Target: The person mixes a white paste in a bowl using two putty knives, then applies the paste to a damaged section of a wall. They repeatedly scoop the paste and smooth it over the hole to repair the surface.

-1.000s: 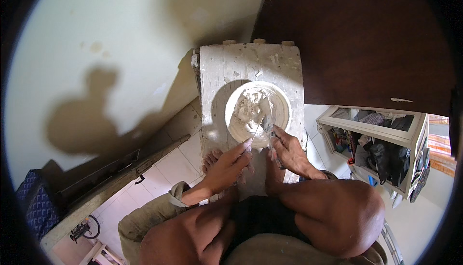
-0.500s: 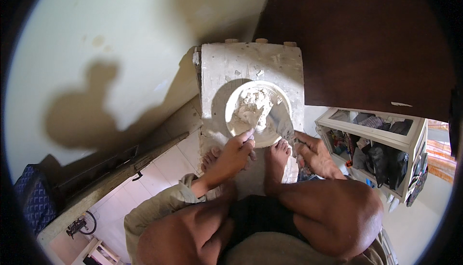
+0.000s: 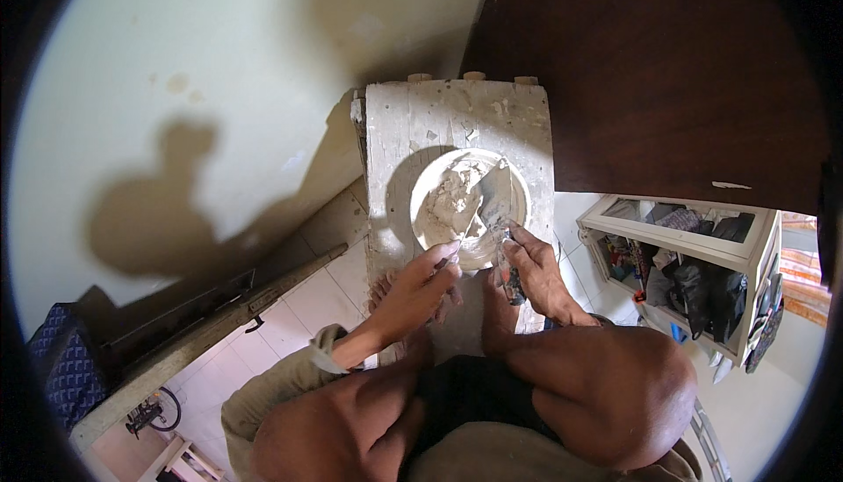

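Since the earlier frame, we see that the right hand (image 3: 540, 277) has come leftward, nearer the bucket (image 3: 416, 203), carrying the trowel (image 3: 498, 194) farther over its opening, while the left hand (image 3: 420, 287) has barely shifted. A pale wall (image 3: 219, 43) rises left of the bucket, and a dark brown panel (image 3: 659, 69) lies beyond it to the right. We find a plaster-stained worktop (image 3: 457, 104) under the bucket and a white cabinet (image 3: 760, 241) well to its right. The round, white bucket holds lumpy, whitish paste (image 3: 452, 197), heaped mostly toward its left side. We see the right fingers (image 3: 522, 245) clamped on the trowel's handle at the bucket's near right rim, the blade pointing away over the inside. The left fingers (image 3: 436, 258) grip a small spatula (image 3: 471, 225) at the near rim; we cannot tell whether the blades touch.
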Demonstrator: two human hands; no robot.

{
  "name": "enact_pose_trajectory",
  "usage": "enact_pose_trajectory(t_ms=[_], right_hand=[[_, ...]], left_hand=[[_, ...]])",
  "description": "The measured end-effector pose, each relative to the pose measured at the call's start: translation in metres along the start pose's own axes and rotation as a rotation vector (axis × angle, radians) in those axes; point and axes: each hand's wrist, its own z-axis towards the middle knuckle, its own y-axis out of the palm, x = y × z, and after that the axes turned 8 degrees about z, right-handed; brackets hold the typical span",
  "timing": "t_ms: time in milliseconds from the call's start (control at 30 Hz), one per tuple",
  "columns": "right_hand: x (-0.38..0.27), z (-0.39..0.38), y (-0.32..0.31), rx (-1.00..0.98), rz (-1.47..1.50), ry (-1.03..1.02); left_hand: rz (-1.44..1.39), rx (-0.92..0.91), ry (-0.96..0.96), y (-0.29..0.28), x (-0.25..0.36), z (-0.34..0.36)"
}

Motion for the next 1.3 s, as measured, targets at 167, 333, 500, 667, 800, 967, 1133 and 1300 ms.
enact_pose_trajectory(t_ms=[167,333,500,667,800,967,1133,1300], right_hand=[[0.004,-0.011,-0.011,-0.086,-0.160,-0.021],[-0.030,-0.033,-0.036,-0.014,-0.135,0.173],[-0.034,-0.023,-0.044,-0.015,-0.151,0.009],[-0.039,-0.024,-0.043,-0.016,-0.118,0.059],[-0.038,-0.028,-0.042,0.010,-0.142,0.070],[-0.035,-0.032,-0.045,-0.009,-0.100,0.087],[-0.028,-0.034,-0.049,0.030,-0.121,0.152],[-0.026,-0.033,-0.059,-0.005,-0.167,0.140]], left_hand=[[-0.031,0.100,0.019,0.009,-0.022,0.035],[-0.007,0.084,-0.040,0.003,-0.006,0.023],[0.058,0.101,0.030,-0.005,-0.001,0.008],[0.166,0.056,-0.015,-0.019,0.025,-0.020],[0.115,0.043,0.006,-0.024,0.032,-0.030],[0.082,0.074,0.048,-0.022,0.033,-0.032],[0.131,0.024,0.009,-0.015,0.017,-0.024],[0.385,0.064,0.197,-0.025,0.010,-0.021]])
